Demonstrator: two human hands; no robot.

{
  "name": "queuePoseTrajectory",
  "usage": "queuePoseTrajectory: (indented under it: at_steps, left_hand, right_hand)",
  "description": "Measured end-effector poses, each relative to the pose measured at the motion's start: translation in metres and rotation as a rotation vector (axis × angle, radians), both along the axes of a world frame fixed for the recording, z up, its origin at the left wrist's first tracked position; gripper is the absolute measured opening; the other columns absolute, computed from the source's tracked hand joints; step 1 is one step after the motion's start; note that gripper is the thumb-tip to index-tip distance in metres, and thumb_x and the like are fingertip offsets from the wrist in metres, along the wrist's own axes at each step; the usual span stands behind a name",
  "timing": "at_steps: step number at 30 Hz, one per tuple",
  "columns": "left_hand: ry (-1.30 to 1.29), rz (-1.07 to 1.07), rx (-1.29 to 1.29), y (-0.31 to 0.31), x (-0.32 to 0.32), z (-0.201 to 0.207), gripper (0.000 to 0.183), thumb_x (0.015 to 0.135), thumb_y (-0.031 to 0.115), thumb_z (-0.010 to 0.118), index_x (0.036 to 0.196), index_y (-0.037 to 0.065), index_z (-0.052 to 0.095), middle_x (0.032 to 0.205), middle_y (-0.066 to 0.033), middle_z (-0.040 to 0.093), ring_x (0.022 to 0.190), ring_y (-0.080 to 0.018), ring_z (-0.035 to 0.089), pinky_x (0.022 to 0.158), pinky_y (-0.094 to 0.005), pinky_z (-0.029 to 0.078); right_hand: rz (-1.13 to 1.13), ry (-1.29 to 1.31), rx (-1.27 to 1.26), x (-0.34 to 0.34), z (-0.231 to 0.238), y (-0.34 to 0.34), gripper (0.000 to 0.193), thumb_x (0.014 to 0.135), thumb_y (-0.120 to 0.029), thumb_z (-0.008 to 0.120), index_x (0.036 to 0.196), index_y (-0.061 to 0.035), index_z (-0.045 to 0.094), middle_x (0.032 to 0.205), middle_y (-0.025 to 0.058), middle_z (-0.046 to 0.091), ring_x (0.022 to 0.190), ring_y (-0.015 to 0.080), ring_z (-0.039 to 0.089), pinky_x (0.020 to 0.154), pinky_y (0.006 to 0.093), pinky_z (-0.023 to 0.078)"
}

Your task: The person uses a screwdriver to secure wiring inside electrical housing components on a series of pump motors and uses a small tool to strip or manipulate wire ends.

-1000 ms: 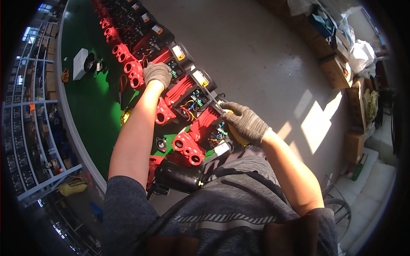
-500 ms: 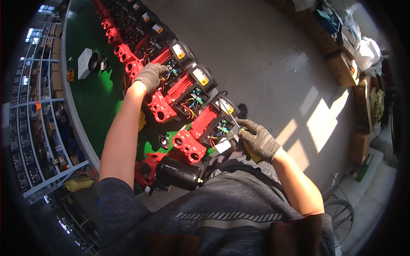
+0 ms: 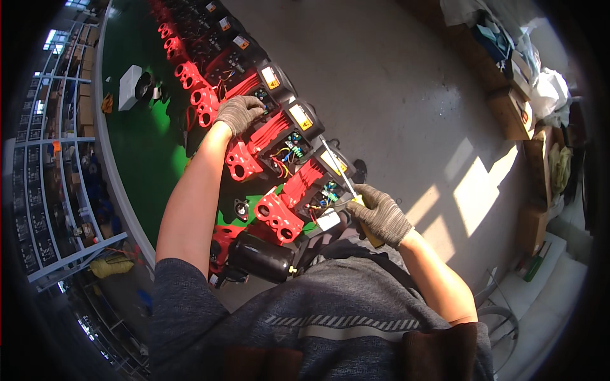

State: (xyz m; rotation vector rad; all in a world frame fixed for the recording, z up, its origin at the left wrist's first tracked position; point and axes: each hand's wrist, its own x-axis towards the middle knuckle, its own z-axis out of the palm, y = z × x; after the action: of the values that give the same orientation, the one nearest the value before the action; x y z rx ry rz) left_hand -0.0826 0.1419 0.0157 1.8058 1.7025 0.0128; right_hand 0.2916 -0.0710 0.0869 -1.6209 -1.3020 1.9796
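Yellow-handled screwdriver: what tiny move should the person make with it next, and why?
Perhaps bring the yellow-handled screwdriver toward the open wiring box by the left hand. The right hand grips it with the shaft pointing toward the motor row, but its tip is away from that box, where the left fingers reach.

A row of red-and-black metal motor units [image 3: 278, 219] ran along the right side of the long green tabletop [image 3: 136, 152]. Left of the row, a white rectangular box [image 3: 129, 87] stood on the tabletop. A black cylindrical tank [image 3: 260, 256] lay before the nearest unit. Blue-grey metal shelving [image 3: 76, 256] stood left of the tabletop; brown cardboard boxes [image 3: 510, 115] stood well right, across the grey floor [image 3: 381, 82].
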Motion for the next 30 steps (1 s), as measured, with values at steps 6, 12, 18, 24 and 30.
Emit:
queuePoseTrajectory:
  at_steps: [6,12,18,24,30]
  left_hand:
    - [-0.339,0.291,0.2,-0.016,0.023,0.024,0.022,0.092,0.019,0.065,0.107,0.005,0.072,0.094,-0.0116,0.073,0.079,-0.0212,0.068,0.08,-0.035,0.054]
    - [-0.501,0.554,0.473,-0.031,0.022,0.038,0.025,0.098,0.01,0.053,0.12,0.004,0.063,0.092,-0.0063,0.069,0.075,-0.0101,0.059,0.072,-0.0268,0.052]
    - [-0.973,0.974,0.333,-0.07,0.042,0.037,0.029,0.099,-0.002,0.046,0.127,0.003,0.054,0.1,-0.0105,0.062,0.066,-0.0078,0.053,0.06,-0.0238,0.05]
    - [-0.183,0.634,0.692,-0.081,0.054,0.038,0.017,0.092,0.003,0.058,0.107,0.003,0.066,0.102,-0.0171,0.071,0.093,-0.0343,0.068,0.083,-0.0412,0.054]
    - [0.309,0.396,0.23,-0.07,0.036,0.052,0.023,0.089,0.024,0.062,0.107,0.012,0.07,0.106,-0.0131,0.071,0.103,-0.0341,0.066,0.091,-0.0488,0.049]
  right_hand:
    - [0.062,0.088,0.146,-0.025,-0.01,0.057,0.03,0.092,-0.015,0.061,0.118,-0.0011,0.056,0.09,0.0128,0.065,0.082,0.0191,0.062,0.078,0.0347,0.053]
    - [0.223,-0.023,0.576,-0.1,-0.036,0.167,0.028,0.089,-0.015,0.063,0.114,-0.0018,0.063,0.093,0.0206,0.071,0.088,0.0364,0.07,0.082,0.0414,0.055]
    - [0.6,-0.329,0.902,-0.181,-0.031,0.236,0.027,0.083,-0.02,0.071,0.105,-0.0051,0.066,0.095,0.0217,0.068,0.092,0.0409,0.065,0.081,0.0466,0.052]
    - [0.658,-0.359,0.871,-0.207,-0.038,0.242,0.03,0.085,-0.025,0.071,0.11,-0.0106,0.067,0.098,0.0204,0.07,0.096,0.0396,0.066,0.083,0.0482,0.053]
    - [0.568,-0.294,0.747,-0.212,-0.073,0.239,0.034,0.081,-0.019,0.071,0.112,-0.0089,0.066,0.098,0.018,0.072,0.094,0.0384,0.068,0.082,0.0444,0.053]
